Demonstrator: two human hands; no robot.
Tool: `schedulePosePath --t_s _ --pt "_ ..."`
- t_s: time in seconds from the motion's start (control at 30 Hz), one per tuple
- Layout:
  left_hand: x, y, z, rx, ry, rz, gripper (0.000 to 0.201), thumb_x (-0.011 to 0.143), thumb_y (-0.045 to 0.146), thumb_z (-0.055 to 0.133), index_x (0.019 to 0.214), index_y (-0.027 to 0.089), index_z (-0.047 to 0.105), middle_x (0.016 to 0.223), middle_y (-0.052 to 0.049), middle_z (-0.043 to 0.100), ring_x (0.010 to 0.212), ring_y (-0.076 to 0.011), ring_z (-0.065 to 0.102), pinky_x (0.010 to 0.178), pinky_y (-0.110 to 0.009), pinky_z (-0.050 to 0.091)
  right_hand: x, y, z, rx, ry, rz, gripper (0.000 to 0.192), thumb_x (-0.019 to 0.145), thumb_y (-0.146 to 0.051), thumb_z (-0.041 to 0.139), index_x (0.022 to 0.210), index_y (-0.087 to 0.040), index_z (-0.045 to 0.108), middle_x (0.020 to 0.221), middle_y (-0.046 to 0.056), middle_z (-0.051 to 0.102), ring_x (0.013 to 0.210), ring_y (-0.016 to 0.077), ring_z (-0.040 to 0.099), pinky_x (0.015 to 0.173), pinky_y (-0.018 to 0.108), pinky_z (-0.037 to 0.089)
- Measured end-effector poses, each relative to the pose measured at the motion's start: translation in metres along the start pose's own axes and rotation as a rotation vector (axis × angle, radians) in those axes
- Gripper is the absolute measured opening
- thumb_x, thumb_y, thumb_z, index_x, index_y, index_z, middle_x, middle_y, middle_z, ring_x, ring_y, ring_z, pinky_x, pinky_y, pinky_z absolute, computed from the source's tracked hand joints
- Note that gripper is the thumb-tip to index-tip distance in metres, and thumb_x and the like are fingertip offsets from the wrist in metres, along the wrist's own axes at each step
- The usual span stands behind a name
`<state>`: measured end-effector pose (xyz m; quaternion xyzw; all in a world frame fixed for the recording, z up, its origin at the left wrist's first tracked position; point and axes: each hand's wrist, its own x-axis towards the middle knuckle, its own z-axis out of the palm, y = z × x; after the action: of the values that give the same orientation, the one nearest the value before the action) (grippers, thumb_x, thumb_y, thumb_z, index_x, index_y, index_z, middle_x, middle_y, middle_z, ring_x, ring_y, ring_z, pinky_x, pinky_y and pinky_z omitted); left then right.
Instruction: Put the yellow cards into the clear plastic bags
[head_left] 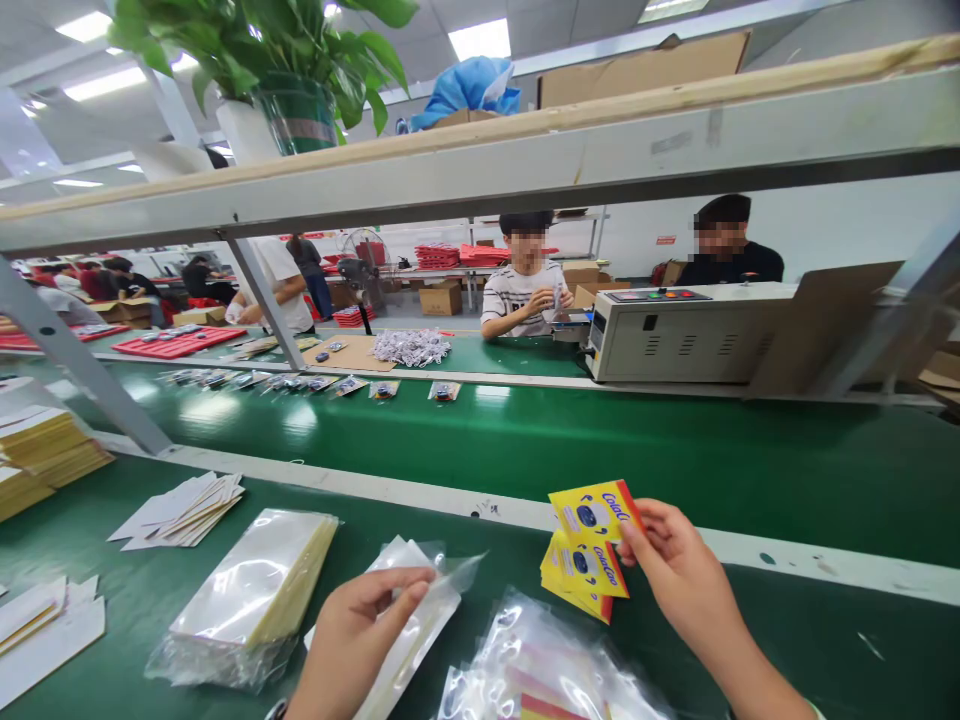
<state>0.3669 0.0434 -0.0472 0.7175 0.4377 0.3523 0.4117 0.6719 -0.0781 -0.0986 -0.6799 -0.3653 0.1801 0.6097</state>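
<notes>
Head view: long green workbench runs below. On it a stack of clear plastic sleeves lies left. Right hand pinches a small fan of yellow printed cards; left hand grips one clear plastic bag just beside them.

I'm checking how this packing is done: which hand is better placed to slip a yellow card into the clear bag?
Probably the right hand: it already pinches the yellow cards beside the clear bag, which the left hand holds.
</notes>
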Motion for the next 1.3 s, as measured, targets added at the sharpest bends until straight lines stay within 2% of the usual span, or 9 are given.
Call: schedulePosePath --t_s 0.1,0.23,0.4,0.57,0.73,0.87,1.03,1.17,1.3 --pt "-0.006 0.007 0.009 -0.053 -0.056 0.026 0.016 0.068 0.039 0.076 0.076 0.027 0.082 0.082 -0.006 0.082 0.077 -0.0261 0.077 0.076 -0.032 0.062 -0.021 -0.029 0.026 0.304 0.089 -0.178 0.030 0.086 -0.043 0.065 0.103 -0.024 0.049 0.080 0.004 0.071 0.058 0.0186 0.070 0.056 0.031 0.060" --pt "-0.011 0.009 0.015 -0.095 -0.148 0.044 0.018 0.068 0.035 0.077 0.084 0.028 0.082 0.088 -0.006 0.082 0.083 -0.0259 0.077 0.082 -0.032 0.061 -0.041 -0.051 0.053 0.406 -0.009 -0.447 0.011 0.094 -0.029 0.057 0.103 -0.026 0.053 0.082 0.002 0.070 0.063 0.0160 0.071 0.056 0.028 0.060" --pt "-0.015 0.010 0.011 -0.047 -0.140 0.080 0.018 0.069 0.033 0.077 0.086 0.029 0.082 0.090 -0.005 0.082 0.083 -0.0260 0.077 0.081 -0.033 0.061 -0.037 -0.050 0.056 0.177 -0.219 -0.740 0.025 0.096 -0.014 0.044 0.114 -0.028 0.054 0.090 0.005 0.068 0.076 0.0173 0.066 0.065 0.032 0.058" --pt "-0.016 0.013 0.009 -0.026 -0.130 0.074 0.018 0.069 0.032 0.077 0.086 0.031 0.082 0.089 -0.005 0.082 0.082 -0.0246 0.077 0.080 -0.030 0.061 -0.033 -0.059 0.055 -0.078 -0.262 -0.965 0.038 0.089 -0.002 0.040 0.118 -0.024 0.053 0.092 0.006 0.066 0.081 0.0185 0.063 0.067 0.034 0.055" --pt "-0.021 0.013 0.014 -0.081 -0.170 0.033 0.015 0.072 0.034 0.076 0.085 0.030 0.082 0.088 -0.005 0.082 0.081 -0.0236 0.076 0.079 -0.029 0.061 -0.040 -0.076 0.062 -0.438 -0.413 -1.083 0.024 0.089 -0.038 0.055 0.107 -0.024 0.063 0.119 0.014 0.062 0.105 0.0336 0.059 0.083 0.055 0.049" --pt "-0.024 0.002 0.008 -0.147 -0.297 0.084 0.031 0.073 0.051 0.071 0.097 0.032 0.079 0.100 -0.005 0.080 0.093 -0.0258 0.074 0.085 -0.033 0.059 -0.048 -0.070 0.062 -0.385 -0.634 -0.899 0.019 0.092 -0.035 0.054 0.100 -0.023 0.065 0.105 0.010 0.069 0.090 0.0252 0.065 0.076 0.039 0.053" --pt "0.000 -0.034 -0.012 0.410 -0.056 -0.016 0.055 0.085 0.054 0.045 0.119 0.018 0.067 0.127 -0.012 0.068 0.118 -0.0292 0.060 0.103 -0.042 0.045 -0.056 -0.040 0.053 -0.351 -0.737 -0.148 0.014 0.079 -0.022 0.066 0.088 -0.022 0.056 0.079 0.001 0.069 0.070 0.0173 0.066 0.060 0.025 0.049" --pt "0.023 -0.061 -0.021 0.682 0.003 -0.116 0.058 0.076 0.045 0.051 0.116 0.005 0.066 0.120 -0.023 0.068 0.114 -0.0383 0.061 0.102 -0.052 0.041 -0.039 -0.008 0.036 -0.731 -0.430 0.037 0.030 0.082 -0.036 0.061 0.106 -0.020 0.055 0.110 0.012 0.066 0.101 0.0277 0.062 0.083 0.035 0.046" --pt "0.033 -0.067 -0.024 0.692 -0.005 -0.121 0.034 0.073 0.038 0.055 0.094 0.016 0.070 0.099 -0.014 0.075 0.095 -0.0330 0.069 0.085 -0.043 0.051 -0.008 0.026 0.013 -0.885 -0.204 0.195 0.036 0.086 -0.044 0.052 0.105 -0.014 0.056 0.108 0.021 0.065 0.098 0.0356 0.063 0.075 0.041 0.044"
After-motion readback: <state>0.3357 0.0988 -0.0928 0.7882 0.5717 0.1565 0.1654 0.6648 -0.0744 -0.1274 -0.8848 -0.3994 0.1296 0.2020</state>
